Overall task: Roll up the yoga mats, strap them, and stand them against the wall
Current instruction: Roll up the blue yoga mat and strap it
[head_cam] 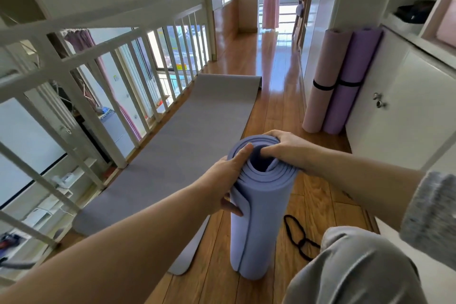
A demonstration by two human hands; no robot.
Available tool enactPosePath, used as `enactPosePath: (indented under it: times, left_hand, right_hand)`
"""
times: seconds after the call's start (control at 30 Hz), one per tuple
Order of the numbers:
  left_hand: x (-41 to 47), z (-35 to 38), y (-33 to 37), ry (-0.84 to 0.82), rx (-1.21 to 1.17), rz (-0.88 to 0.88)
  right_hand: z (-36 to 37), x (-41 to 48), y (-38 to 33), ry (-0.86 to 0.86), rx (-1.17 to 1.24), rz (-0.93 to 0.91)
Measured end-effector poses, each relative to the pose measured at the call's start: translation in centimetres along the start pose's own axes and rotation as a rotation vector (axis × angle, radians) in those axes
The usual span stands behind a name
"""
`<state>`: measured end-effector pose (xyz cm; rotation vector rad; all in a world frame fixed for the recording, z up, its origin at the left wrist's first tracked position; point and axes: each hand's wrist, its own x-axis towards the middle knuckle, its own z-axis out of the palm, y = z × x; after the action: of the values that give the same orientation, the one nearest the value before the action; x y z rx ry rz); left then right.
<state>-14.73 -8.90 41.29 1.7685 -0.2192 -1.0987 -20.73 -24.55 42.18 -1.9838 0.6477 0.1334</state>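
The wooden floor (pixel 278 116) runs ahead of me toward 12 o'clock. A white railing (pixel 81 99) closes off the whole side from 8 to 11 o'clock. Along its foot the flat mat (pixel 187 136) lies unrolled, grey-lilac, stretching from 7 o'clock up toward 12. At 3 o'clock stands a white cabinet (pixel 407 106), and against its near corner, at 2 o'clock, lean two finished rolls side by side and touching: the pink mat (pixel 323 66) on the outside and the purple mat (pixel 355 61) next to the cabinet door. Each has a black band (pixel 323 86) around its middle.

Right in front of me, at 6 o'clock, the blue mat (pixel 261 217) stands upright on its end on the floor, rolled, its spiral top facing me. My left hand (pixel 227 180) clasps its left side, forefinger laid up along the rim, thumb hooked over the loose outer edge. My right hand (pixel 283 148) grips the top rim, fingers tucked down into the hollow core. My knee (pixel 357 266) in grey cloth sits at 5 o'clock, a grey sleeve (pixel 429 215) at 4. Between the knee and the roll a loose strap (pixel 301 244), black, lies on the boards.
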Motion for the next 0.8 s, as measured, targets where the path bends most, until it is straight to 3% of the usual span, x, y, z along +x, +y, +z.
enactPosePath:
  times: [0.07,0.17,0.23,0.33,0.53,0.63,0.8]
  left_hand:
    - [-0.1,0.1,-0.1,0.006,-0.002,0.000]
    - [0.1,0.1,0.0,0.027,-0.022,-0.008]
    - [0.2,0.0,-0.1,0.036,-0.028,-0.015]
    - [0.2,0.2,-0.5,0.037,-0.011,-0.007]
    - [0.3,0.8,-0.7,0.039,0.003,-0.015]
    - [0.4,0.8,-0.8,0.037,0.016,-0.029]
    - [0.5,0.7,-0.1,0.061,0.008,-0.062]
  right_hand:
    - [-0.5,-1.0,-1.0,0.030,-0.268,-0.073]
    - [-1.3,-2.4,-2.1,0.320,-0.674,-0.437]
    - [-1.7,-3.3,-2.8,0.333,-0.809,-0.500]
    - [-2.0,-3.9,-3.6,0.196,-0.833,-0.386]
    - [-0.9,-3.6,-5.7,0.089,-1.082,-0.185]
    - [-0.7,-3.1,-6.7,0.006,-0.948,0.004]
    - [0.5,-2.5,-6.4,0.067,-1.038,0.009]
